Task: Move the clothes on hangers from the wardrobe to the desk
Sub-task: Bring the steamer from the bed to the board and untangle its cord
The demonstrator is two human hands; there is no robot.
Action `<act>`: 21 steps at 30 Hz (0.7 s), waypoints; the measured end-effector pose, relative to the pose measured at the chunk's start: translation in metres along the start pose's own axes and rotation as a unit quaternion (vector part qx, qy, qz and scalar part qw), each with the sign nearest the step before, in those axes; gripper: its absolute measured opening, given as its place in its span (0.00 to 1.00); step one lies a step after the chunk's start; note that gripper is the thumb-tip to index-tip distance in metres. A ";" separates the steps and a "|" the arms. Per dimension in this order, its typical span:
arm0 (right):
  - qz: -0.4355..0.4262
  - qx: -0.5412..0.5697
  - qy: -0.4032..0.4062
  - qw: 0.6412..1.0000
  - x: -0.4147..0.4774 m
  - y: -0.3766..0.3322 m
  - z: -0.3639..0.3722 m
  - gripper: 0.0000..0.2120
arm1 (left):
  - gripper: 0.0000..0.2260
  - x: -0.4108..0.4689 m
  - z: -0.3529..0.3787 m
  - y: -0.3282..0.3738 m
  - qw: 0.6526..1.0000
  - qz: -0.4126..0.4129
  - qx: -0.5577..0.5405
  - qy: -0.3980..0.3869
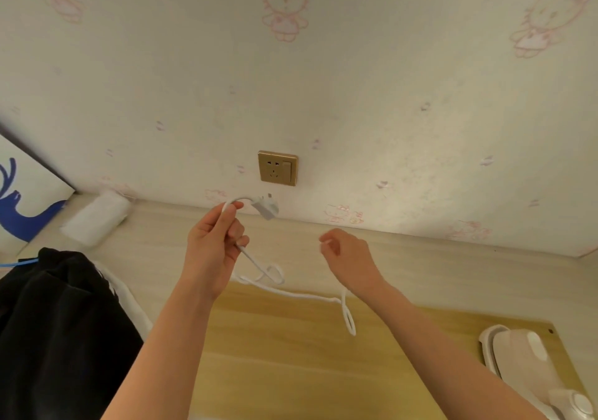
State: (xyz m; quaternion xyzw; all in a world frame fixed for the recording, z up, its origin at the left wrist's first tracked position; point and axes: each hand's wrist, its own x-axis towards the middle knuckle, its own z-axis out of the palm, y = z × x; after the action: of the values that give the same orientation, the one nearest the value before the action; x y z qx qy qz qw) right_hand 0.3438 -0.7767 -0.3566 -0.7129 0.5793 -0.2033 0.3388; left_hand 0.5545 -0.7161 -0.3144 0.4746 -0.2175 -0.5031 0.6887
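The black garment (64, 322) lies heaped on the table (291, 355), down-left of the wall socket (277, 167). Just below the socket, the left hand (213, 241) pinches a white cable (291, 295) behind its plug (267, 207), probably to aim it. The right hand (348, 254), fingers (326, 244) curled, seems to hold the slack.

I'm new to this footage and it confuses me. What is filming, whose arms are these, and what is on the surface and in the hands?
No machine here: one wide camera worn on a person's head looks forward and down, so the bare arms are the wearer's own. The left hand pinches a white cable just behind its plug, below a gold wall socket. The right hand, fingers curled, seems to pinch the same cable further along; a loop hangs beneath it. On the desk lie a black garment at the left, a white bundle by the wall, and a white appliance at the right.
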 end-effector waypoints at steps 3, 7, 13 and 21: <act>0.088 0.301 -0.127 0.941 0.018 -0.040 0.004 0.15 | 0.08 0.007 0.003 -0.004 1.000 -0.019 -0.012 -0.019; 0.163 0.562 -0.208 0.784 0.037 -0.062 0.011 0.14 | 0.09 0.019 0.003 -0.009 0.999 -0.044 -0.008 -0.031; 0.174 0.650 -0.177 0.718 0.057 -0.062 0.023 0.10 | 0.09 0.038 -0.010 -0.014 0.997 -0.039 0.054 -0.044; 0.202 0.616 -0.106 0.754 0.088 -0.057 0.026 0.21 | 0.07 0.071 -0.021 -0.021 0.952 0.016 0.303 -0.026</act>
State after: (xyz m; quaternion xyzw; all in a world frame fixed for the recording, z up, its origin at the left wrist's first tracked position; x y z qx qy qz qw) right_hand 0.4222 -0.8492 -0.3431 -0.2338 0.4195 -0.3664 0.7970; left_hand 0.5886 -0.7716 -0.3552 0.6442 -0.3852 -0.4143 0.5147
